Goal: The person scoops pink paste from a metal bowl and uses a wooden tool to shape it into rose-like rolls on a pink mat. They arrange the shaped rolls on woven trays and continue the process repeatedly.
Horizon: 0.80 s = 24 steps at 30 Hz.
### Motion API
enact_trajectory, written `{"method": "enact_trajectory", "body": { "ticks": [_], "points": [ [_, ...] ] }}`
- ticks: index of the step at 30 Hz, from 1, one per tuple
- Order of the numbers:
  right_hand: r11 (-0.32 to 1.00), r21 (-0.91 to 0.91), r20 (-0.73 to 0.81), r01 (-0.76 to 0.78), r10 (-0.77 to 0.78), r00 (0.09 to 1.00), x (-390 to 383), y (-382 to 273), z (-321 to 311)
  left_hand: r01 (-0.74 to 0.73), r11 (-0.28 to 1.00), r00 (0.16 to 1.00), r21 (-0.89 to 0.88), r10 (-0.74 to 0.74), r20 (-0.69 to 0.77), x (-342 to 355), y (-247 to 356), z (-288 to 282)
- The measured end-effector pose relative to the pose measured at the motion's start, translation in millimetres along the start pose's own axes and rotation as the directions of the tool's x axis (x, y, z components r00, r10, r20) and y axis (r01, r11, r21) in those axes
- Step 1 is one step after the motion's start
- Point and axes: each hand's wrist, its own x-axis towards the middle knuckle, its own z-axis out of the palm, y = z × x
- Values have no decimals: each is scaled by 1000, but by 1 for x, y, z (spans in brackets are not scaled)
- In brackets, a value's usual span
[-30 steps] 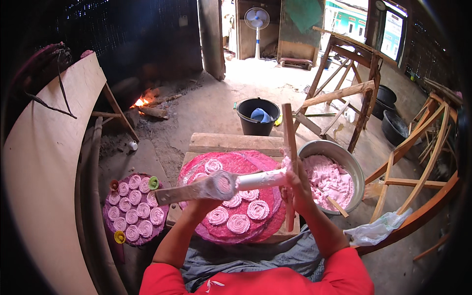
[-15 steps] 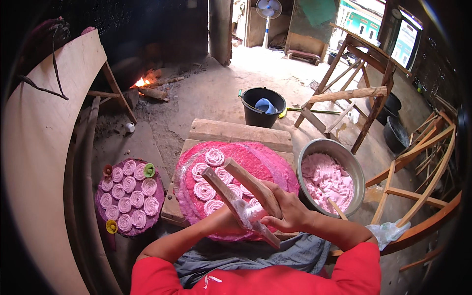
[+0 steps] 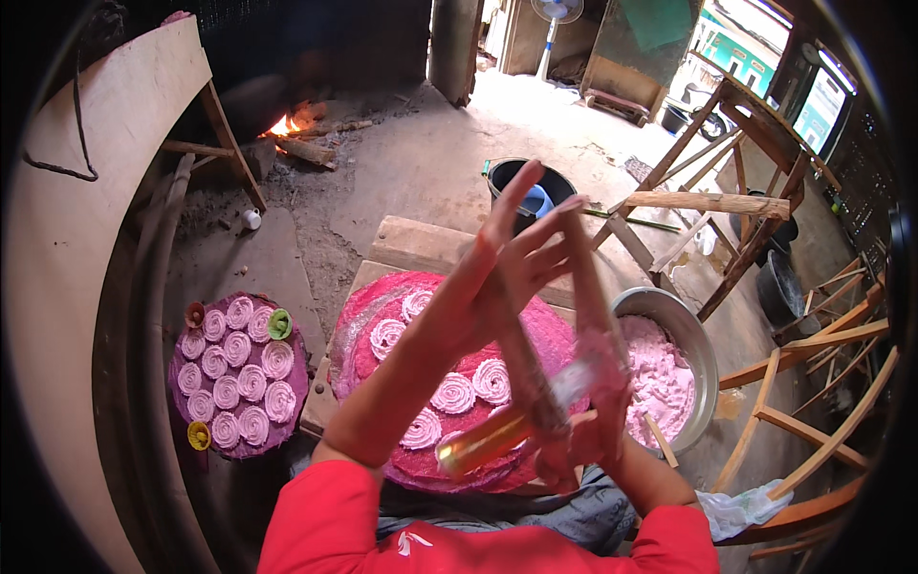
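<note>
A hand press with two wooden bars [image 3: 528, 368] and a shiny gold tube [image 3: 483, 446] is held tilted over a round pink-covered board [image 3: 349, 383]. My left hand [image 3: 516, 251] is at the bars' upper ends, fingers stretched apart and somewhat blurred. Its palm lies against the wood. Around the lower ends my right hand [image 3: 598, 426] is closed, partly hidden by the press. Between the bars shows a pale, pink-smeared rod [image 3: 577, 380]. Pink piped swirls [image 3: 452, 392] sit on the board, some hidden by my arm and the press.
A metal basin [image 3: 710, 383] of pink dough [image 3: 655, 373] with a wooden stick stands at the right. At the left lies a purple tray [image 3: 296, 407] of swirls [image 3: 226, 390]. Beyond are a black bucket [image 3: 557, 180], a fire [image 3: 285, 125] and wooden frames [image 3: 708, 203].
The press has swung more upright and to the right, and its bars stand farther apart. The gold tube has come into sight. My left hand has risen, its fingers now spread.
</note>
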Motion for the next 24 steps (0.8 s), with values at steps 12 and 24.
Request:
{"method": "enact_trajectory", "body": {
  "ticks": [12,24],
  "points": [
    [893,-205,-710,-401,146,689,17,-123,-41,-175,773,943,-609,-47,-330,-7,-87,-222],
    [760,-432,-803,-485,-80,590,45,-136,17,-326,791,915,-518,127,-383,-3,-68,-211]
  ]
}}
